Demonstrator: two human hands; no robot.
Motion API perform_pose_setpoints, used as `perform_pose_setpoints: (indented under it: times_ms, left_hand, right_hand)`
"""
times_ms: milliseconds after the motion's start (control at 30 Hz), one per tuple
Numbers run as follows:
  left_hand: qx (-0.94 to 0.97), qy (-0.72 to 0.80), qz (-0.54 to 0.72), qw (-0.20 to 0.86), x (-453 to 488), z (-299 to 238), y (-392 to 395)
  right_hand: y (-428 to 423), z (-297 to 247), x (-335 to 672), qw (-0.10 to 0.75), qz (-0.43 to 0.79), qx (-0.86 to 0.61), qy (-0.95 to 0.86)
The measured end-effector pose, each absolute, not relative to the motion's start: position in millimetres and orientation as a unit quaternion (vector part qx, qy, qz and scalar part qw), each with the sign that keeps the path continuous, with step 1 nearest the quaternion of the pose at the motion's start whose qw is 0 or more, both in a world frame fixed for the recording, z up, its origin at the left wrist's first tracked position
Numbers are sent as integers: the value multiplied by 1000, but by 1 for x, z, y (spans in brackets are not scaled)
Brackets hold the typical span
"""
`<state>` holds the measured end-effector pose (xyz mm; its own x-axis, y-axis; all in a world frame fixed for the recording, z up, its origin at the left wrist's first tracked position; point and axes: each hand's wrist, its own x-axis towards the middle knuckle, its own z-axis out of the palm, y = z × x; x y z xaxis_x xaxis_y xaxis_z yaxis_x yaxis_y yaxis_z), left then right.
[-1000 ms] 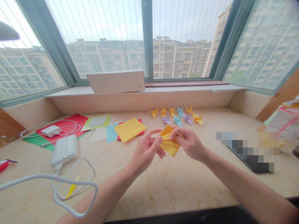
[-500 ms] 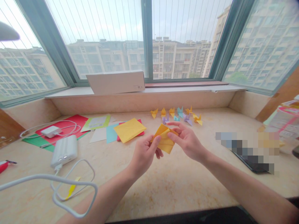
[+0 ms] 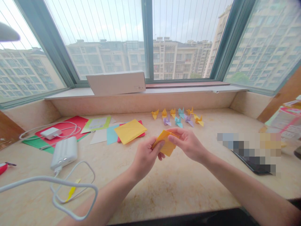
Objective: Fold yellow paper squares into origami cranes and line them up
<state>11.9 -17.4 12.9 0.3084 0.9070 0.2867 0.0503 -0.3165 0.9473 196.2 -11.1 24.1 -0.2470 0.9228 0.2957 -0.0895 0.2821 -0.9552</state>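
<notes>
Over the counter [image 3: 178, 188], left hand [image 3: 146, 154] and right hand [image 3: 190, 142] pinch folded paper [image 3: 168, 148]. Match edges, then crease firmly!

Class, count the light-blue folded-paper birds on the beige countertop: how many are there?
2: one light-blue paper bird in the back row, another in the front row between two purple paper birds, beyond the right hand, which might hide more.
</notes>
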Motion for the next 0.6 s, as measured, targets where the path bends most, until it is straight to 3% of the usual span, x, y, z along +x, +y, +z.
perform_pose_setpoints:
  times_ms: [233,600]
  left_hand:
    - [664,371,456,462,14,13,-20]
    - [654,381,451,472,13,15,-18]
  right_hand:
    - [-9,18,196,521,449,-369,-625]
    - [-7,21,195,516,488,-366,-601]
